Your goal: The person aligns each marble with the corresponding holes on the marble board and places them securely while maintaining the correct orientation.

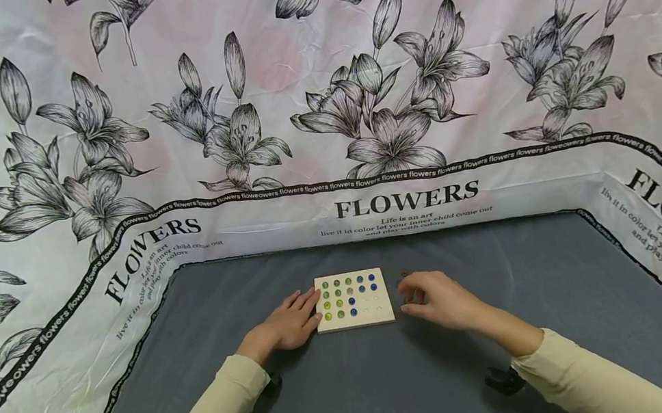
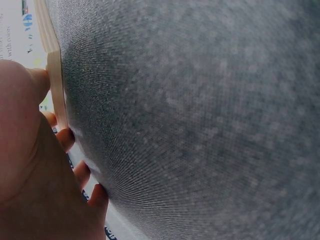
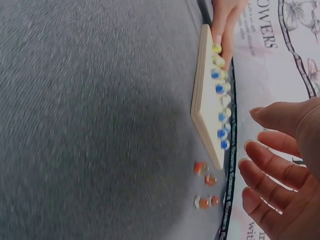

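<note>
A pale wooden board lies flat, with rows of glass marbles in its holes: green and yellow at the left, blue toward the right. Bare holes show at its front right corner. My left hand rests at the board's left edge, thumb and fingertips touching it; the left wrist view shows the thumb against the side. Beyond the right edge hovers my right hand, fingers loosely bent with nothing between them. Several orange-red marbles lie beside the board in the right wrist view, largely hidden by that hand in the head view.
A dark grey cloth covers the table. Behind and at both sides hangs a white flower-printed sheet with a black lettered border. A dark wrist strap shows under the right sleeve.
</note>
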### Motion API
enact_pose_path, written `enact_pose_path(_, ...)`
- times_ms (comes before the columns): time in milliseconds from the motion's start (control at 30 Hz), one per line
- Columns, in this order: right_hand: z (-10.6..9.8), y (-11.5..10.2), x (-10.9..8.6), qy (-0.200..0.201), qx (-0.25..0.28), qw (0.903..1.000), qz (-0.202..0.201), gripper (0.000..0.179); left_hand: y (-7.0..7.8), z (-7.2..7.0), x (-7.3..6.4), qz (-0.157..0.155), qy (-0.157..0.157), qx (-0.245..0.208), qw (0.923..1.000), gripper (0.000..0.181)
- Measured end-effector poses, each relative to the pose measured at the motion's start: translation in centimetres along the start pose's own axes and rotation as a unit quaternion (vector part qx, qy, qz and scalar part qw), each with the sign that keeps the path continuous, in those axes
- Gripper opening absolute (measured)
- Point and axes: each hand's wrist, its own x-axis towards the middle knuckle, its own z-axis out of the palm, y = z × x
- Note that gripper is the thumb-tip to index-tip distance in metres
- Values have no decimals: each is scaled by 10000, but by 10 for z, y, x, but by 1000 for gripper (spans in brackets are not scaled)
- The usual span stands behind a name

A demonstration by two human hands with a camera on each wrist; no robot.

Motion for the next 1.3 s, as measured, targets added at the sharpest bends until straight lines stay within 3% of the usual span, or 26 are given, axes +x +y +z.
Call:
enact_pose_path(567,-15,35,-8,197,-208,9992,272,27,7,-6,-8,-7,36,-66,10000,61)
enact_pose_path(800,-17,50,-5,184,-25,9992,363,30,1,0,-2,4,72,-120,9999,62)
enact_pose_path(1300,-10,65,5,-130,508,9949,859,36,2,-2,-2,-2,43,-143,9999,61)
